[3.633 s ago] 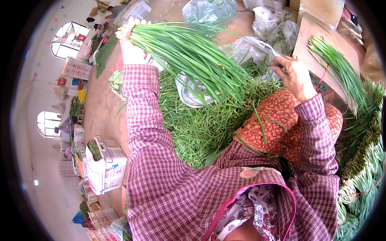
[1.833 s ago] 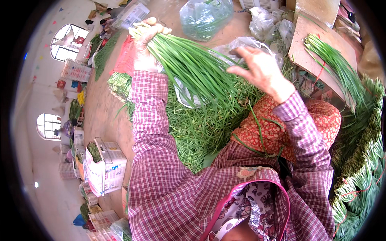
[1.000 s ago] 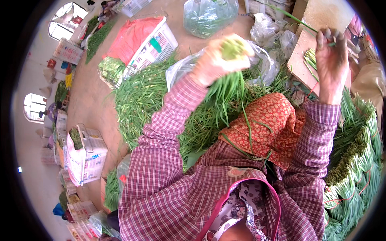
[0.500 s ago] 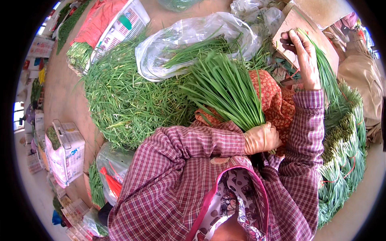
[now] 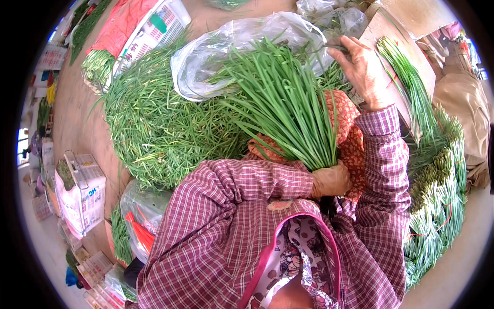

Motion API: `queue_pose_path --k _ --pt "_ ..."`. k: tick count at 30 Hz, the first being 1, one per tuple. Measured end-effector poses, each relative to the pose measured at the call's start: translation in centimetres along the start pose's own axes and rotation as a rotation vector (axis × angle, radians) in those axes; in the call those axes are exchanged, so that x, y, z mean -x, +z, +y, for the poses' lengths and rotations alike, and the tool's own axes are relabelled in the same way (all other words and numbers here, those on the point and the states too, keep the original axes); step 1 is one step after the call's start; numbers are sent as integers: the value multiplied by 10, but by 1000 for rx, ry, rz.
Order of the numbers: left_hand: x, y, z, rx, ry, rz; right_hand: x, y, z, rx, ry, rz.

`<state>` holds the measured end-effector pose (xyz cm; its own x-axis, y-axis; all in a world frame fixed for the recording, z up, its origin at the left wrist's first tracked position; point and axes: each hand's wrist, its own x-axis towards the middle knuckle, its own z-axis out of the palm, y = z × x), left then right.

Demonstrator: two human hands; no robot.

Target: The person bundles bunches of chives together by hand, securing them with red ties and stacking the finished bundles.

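My left hand [image 5: 332, 180] is closed round the lower ends of a large bunch of garlic chives [image 5: 290, 110], whose green leaves fan up and left over my lap. Above it to the right, my right hand [image 5: 363, 72] is raised beside the leaf tips. Its thumb and fingers come together on a thin dark strip that I cannot make out clearly. A smaller bunch of chives [image 5: 406, 72] lies on a board [image 5: 373, 33] just right of that hand. Red patterned cloth [image 5: 342, 110] covers my lap under the large bunch.
A wide heap of loose chives [image 5: 164, 123] spreads at left, with a clear plastic bag [image 5: 190, 67] on its far side. Tied bundles [image 5: 437, 206] are stacked at right. White crates [image 5: 90, 190] stand farther left. A bag with red strips [image 5: 141, 232] sits by my left elbow.
My right hand has moved left, from above the board toward the large bunch's leaf tips. The smaller bunch now shows more fully on the board. My left hand keeps its grip.
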<state>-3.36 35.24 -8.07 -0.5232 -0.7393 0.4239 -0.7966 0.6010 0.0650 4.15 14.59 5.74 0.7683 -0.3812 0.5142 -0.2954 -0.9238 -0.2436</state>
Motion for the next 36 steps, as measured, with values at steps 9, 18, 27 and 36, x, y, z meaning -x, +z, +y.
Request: queue_pose_path --k 9,18,27,36 --pt "18 -50 -2 86 -259 405 32 8 7 -373 181 -172" --pt "17 -51 3 114 -334 403 44 34 2 -255 156 -447" --pt "20 -33 5 82 -174 325 38 54 -3 -132 57 -546" --pt "26 -22 -2 98 -6 238 20 51 12 6 207 -187"
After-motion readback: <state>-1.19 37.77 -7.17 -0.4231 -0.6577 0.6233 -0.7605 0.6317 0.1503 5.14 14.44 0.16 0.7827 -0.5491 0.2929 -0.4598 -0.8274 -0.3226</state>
